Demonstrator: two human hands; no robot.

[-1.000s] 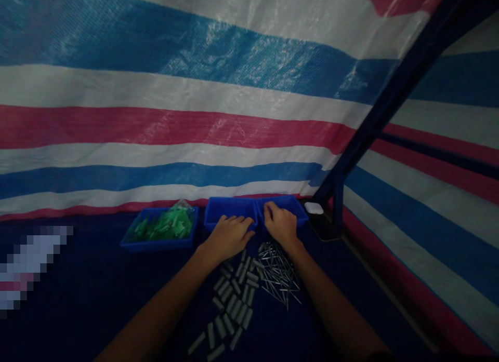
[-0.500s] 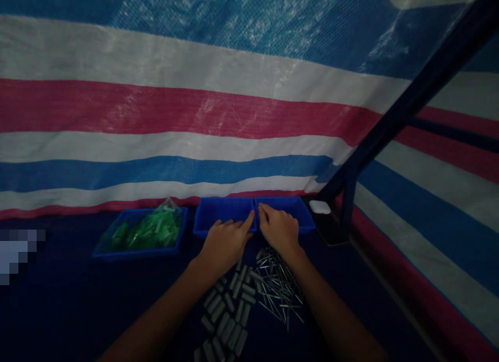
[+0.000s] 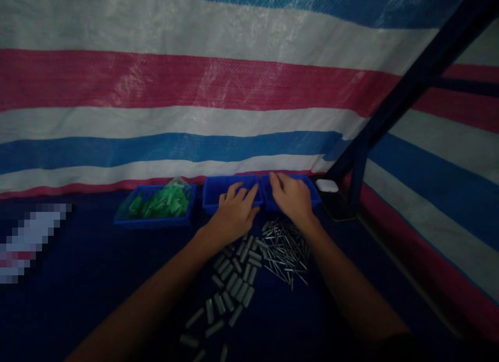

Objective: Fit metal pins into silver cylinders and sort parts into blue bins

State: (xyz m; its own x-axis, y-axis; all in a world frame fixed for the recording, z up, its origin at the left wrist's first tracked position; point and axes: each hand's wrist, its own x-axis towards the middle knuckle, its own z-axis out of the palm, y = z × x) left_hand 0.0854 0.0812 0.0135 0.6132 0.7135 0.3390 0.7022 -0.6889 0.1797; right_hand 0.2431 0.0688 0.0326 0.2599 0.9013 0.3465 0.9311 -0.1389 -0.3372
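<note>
- The left hand (image 3: 236,211) reaches over the front edge of the middle bin, a blue open-topped rectangular tray (image 3: 218,184); its fingers are spread, the thumb apart from them.
- The right hand (image 3: 292,196) is over the right bin, another blue open-topped rectangular tray (image 3: 315,198) just beside the first; its fingers are bent, and I cannot tell whether they pinch anything.
- Below the left hand, short grey oblong pieces (image 3: 235,285) lie scattered on the dark blue counter (image 3: 97,279).
- A heap of thin, shiny metal rods (image 3: 286,247) lies right of these pieces, beside the right wrist.
- Left of the middle bin, a third blue rectangular tray (image 3: 156,224) holds bright green pieces (image 3: 163,202) in clear plastic; any label on them is too dark to read.
- At far right, a small white rounded case (image 3: 326,185) rests on a flat black slab (image 3: 341,211); any brand mark is too small to tell.
- A pixelated pale patch (image 3: 35,237) at the left edge hides whatever print it may carry.
- Behind hangs red, white and blue striped plastic sheeting (image 3: 195,81).
</note>
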